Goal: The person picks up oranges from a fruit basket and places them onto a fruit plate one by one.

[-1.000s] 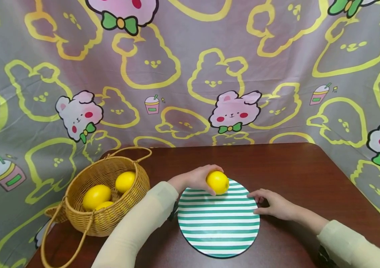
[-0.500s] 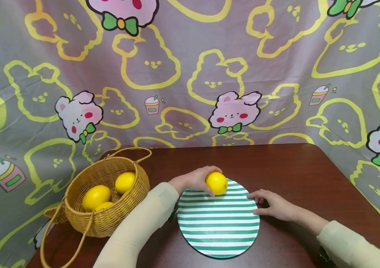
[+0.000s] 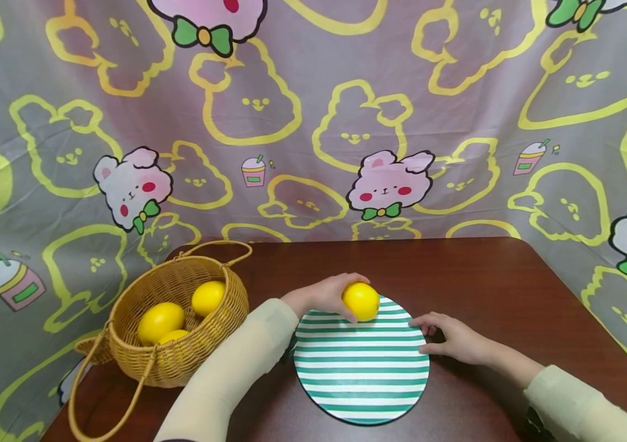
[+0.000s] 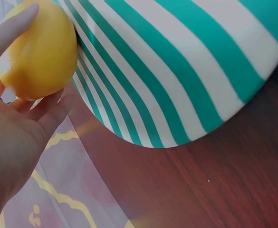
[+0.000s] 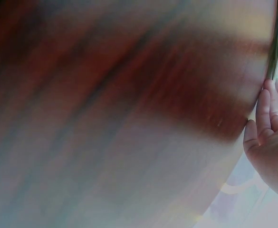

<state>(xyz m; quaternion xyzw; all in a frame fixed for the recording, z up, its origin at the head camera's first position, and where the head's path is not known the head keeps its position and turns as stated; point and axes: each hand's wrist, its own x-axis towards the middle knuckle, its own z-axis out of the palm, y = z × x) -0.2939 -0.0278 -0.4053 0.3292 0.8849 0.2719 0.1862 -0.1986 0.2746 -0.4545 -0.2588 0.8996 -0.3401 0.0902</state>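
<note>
My left hand point(image 3: 328, 296) grips a yellow lemon point(image 3: 362, 302) at the far edge of a round placemat point(image 3: 363, 368) striped green and white. In the left wrist view, the thumb lies across the front of the lemon point(image 4: 39, 52), and the other fingers curl behind and under it. My right hand point(image 3: 454, 337) is by the mat's right edge, its fingertips and thumb at the rim and its fingers loosely bent. The right wrist view shows that hand point(image 5: 272, 128) with its fingers on the brown table beside the mat's thin edge.
A round wicker basket point(image 3: 125, 362) with arched handles stands at the left of the brown table point(image 3: 479, 270). Inside are a lemon point(image 3: 161, 323), a second lemon point(image 3: 208, 298) and a third, partly hidden lemon point(image 3: 174, 336). A cartoon-printed curtain point(image 3: 302, 67) hangs behind the table and along both sides.
</note>
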